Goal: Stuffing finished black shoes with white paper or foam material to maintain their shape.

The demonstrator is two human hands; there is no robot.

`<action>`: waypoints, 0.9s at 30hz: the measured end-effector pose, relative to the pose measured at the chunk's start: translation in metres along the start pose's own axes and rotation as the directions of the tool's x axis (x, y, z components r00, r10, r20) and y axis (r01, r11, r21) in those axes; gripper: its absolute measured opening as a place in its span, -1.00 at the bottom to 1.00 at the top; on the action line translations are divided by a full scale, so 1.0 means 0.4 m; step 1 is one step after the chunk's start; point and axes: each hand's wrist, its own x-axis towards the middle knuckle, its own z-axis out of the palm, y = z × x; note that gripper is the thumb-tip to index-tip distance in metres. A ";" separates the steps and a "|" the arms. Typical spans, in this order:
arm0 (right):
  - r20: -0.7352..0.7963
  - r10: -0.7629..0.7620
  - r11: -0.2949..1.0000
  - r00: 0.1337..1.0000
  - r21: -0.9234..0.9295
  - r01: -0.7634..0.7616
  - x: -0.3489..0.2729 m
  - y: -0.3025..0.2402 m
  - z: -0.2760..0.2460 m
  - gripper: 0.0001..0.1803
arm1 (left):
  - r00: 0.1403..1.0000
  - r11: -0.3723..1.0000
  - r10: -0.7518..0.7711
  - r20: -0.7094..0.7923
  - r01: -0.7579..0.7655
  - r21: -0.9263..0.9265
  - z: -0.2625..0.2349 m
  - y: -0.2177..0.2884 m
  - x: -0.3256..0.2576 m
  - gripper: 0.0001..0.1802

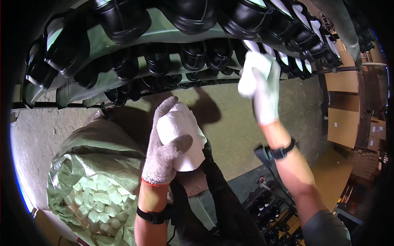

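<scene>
The person stands before a green rack (164, 30) that carries rows of black shoes (193, 55). The left hand (166, 143), in a grey knit glove, is wrapped around a wad of white paper (184, 135), thumb pressed across its front, holding it at chest height below the rack's lower edge. The right hand (262, 88), in a white glove, is raised to the right end of the lower row; its fingers are closed on a second white wad (252, 69) right at the mouth of a shoe there. At the lower left an open green sack (78, 158) lies full of more white wads (98, 197).

To do this well, I'd judge the wad should be kept compact, aimed straight into the shoe's opening and pressed toward the toe, while the left hand keeps its piece firm and ready.
</scene>
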 end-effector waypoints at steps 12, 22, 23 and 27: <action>0.026 -0.313 0.689 0.950 -0.682 0.245 0.256 0.191 0.258 -0.54 | 0.989 0.920 -0.147 -0.010 0.140 0.366 -0.093 -0.182 -0.042 0.26; 0.051 -0.425 0.584 0.904 -0.747 0.317 0.292 0.220 0.236 -0.64 | 0.999 0.974 -0.032 0.034 0.039 -0.223 -0.158 -0.125 0.043 0.29; 0.052 -0.430 0.577 0.901 -0.752 0.318 0.277 0.182 0.220 -0.64 | 0.999 0.972 -0.003 0.051 0.015 -0.234 -0.168 -0.127 0.048 0.29; 0.198 -0.204 0.911 0.959 -0.321 0.260 0.035 -0.041 0.188 -0.47 | 0.998 0.957 0.053 0.038 -0.040 -0.287 -0.180 -0.101 0.035 0.24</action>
